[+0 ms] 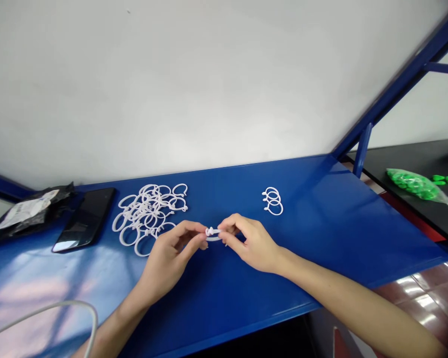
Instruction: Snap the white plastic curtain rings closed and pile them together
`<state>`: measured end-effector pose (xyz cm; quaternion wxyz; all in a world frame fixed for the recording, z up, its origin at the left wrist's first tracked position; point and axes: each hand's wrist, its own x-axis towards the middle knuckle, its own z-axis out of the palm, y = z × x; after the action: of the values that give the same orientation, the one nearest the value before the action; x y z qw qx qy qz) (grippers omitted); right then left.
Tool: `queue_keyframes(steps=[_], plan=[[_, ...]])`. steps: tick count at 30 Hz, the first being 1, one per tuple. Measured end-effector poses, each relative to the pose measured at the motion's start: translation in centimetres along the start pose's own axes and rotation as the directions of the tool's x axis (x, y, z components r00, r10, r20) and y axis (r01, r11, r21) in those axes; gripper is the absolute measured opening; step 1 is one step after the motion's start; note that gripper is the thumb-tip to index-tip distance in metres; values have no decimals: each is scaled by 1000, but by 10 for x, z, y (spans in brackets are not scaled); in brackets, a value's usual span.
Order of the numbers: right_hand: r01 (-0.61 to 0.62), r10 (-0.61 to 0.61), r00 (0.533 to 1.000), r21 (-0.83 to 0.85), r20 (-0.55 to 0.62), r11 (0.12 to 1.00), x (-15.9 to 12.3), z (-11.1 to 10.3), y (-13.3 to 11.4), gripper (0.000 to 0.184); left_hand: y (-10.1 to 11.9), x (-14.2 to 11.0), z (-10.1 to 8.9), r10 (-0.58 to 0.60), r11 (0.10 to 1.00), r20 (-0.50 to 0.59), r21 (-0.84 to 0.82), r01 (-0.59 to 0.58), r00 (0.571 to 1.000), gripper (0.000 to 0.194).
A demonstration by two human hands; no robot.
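Over the front middle of the blue table, my left hand (177, 253) and my right hand (248, 241) pinch one white plastic ring (214, 238) from its two sides. A small knob or clasp shows on the ring's upper edge, between my fingertips. The fingers cover both ends of the ring, so I cannot tell whether the clasp is fastened. Just beyond my left hand lies a loose pile of similar white rings (145, 211). Farther back on the right, a few more white rings (273, 201) overlap in a short row.
A black phone (84, 219) and a black plastic package (26, 211) lie on the blue table (224, 194) at left. A white cable (59, 304) crosses the near left. Blue frame bars (364, 144) rise at right, beside a dark table with a bag of green pieces (418, 185).
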<state>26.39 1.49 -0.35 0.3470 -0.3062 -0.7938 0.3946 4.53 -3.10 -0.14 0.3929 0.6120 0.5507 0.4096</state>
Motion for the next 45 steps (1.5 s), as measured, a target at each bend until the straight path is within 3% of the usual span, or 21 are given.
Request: queue_keyframes(steps=[6,10,18,21,25,28,30,33,36,40,45], plan=[[3,4,995,-71,96,997,-2,4,4,16,0,-2,5,50,997,-5,56,-50,999,17],[28,-10,989,-121,146,992,-1,4,5,16,1,-4,8,191,969,-33,166,-183,981,9],[117,-72,978,-224,196,968,-3,1,4,21,-5,-6,16,538,789,-43,378,-485,842,8],[151,-91,973,-285,214,946,-4,0,3,25,-8,-8,19,599,736,-35,418,-533,800,8],[178,-109,975,-395,191,901,-1,4,5,26,-13,-1,14,621,668,49,490,-560,782,9],[123,-35,987,-589,159,798,6,2,9,27,-23,13,-1,630,530,85,679,-507,772,14],[42,60,992,-724,115,689,11,-8,11,27,-31,24,-12,617,431,37,820,-377,786,23],[-138,182,982,-855,-52,500,17,-32,13,26,-44,34,-26,568,337,-42,923,-186,822,28],[-310,282,935,-880,-214,361,20,-58,15,24,-51,37,-31,505,294,-61,950,-105,861,21],[-388,394,882,-872,-258,297,20,-77,16,23,-53,35,-31,475,283,-47,954,-102,879,15],[-399,338,895,-863,-293,309,18,-73,12,21,-47,34,-31,469,288,-47,952,-103,882,14]])
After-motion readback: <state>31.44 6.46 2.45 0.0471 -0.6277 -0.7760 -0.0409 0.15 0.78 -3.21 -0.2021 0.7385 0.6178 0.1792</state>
